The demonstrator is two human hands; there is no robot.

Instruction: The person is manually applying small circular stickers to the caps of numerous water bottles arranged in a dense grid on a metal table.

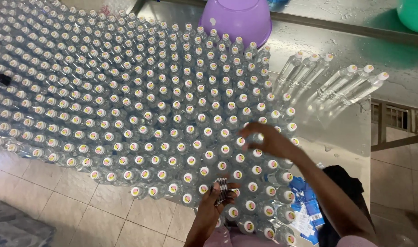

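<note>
A right hand [270,139] pinches a bottle cap [258,137] among massed clear bottles [126,100] (upright, capped); the left hand [213,203] grips small labels [221,187].

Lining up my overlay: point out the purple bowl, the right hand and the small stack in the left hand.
purple bowl [236,18], head view, outer wall.
right hand [268,139], head view, back of hand.
small stack [221,188], head view, its middle.
</note>
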